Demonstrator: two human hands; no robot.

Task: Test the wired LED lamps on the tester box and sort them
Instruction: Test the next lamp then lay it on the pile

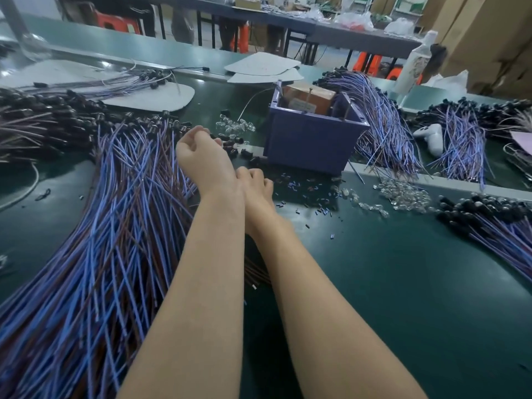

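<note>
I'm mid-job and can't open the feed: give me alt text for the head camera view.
Two bare forearms reach forward over a dark green bench, the left hand loosely curled above a big pile of blue and red wired lamps, the right hand tucked beside its wrist. A purple tester box stands just beyond, with more wire bundles to its right.

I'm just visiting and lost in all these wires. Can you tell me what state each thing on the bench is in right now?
Left hand: fingers curled, over the lamp ends of the big pile.
Right hand: tucked behind the left wrist, grip hidden.
Big wire pile: loose, fanned across the bench.
Tester box: open-topped, upright, no lamp visibly lit.
Clear caps: scattered.
White bottle: upright.
</note>
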